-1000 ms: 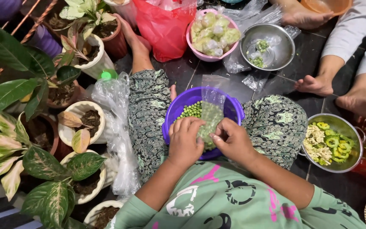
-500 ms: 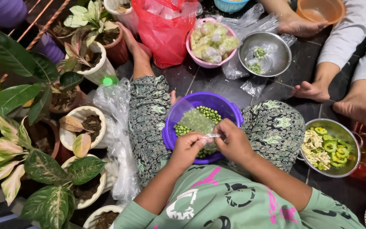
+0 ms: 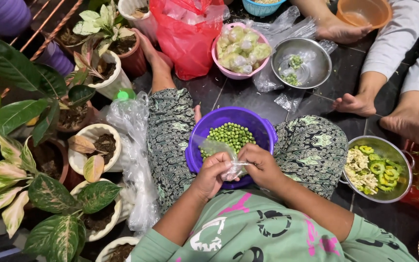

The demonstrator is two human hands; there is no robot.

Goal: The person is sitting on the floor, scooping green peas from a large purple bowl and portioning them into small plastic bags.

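A purple bowl [image 3: 263,130] rests between my legs and holds a heap of green peas [image 3: 230,136]. My left hand [image 3: 213,174] and my right hand [image 3: 263,166] meet over the bowl's near rim. Both pinch an emptied clear plastic bag [image 3: 217,148] that is crumpled and twisted between the fingers. The bag's loose upper part lies over the left side of the peas.
A steel bowl of sliced green vegetables [image 3: 377,169] stands at the right. Farther off are a pink bowl of bagged vegetables [image 3: 242,47], a steel bowl [image 3: 302,63], a red bag [image 3: 186,34] and another person's feet [image 3: 360,104]. Potted plants [image 3: 95,150] line the left.
The bag stood upright over the bowl with peas in it; now the peas lie in the bowl and the bag is flattened and bunched between both hands.
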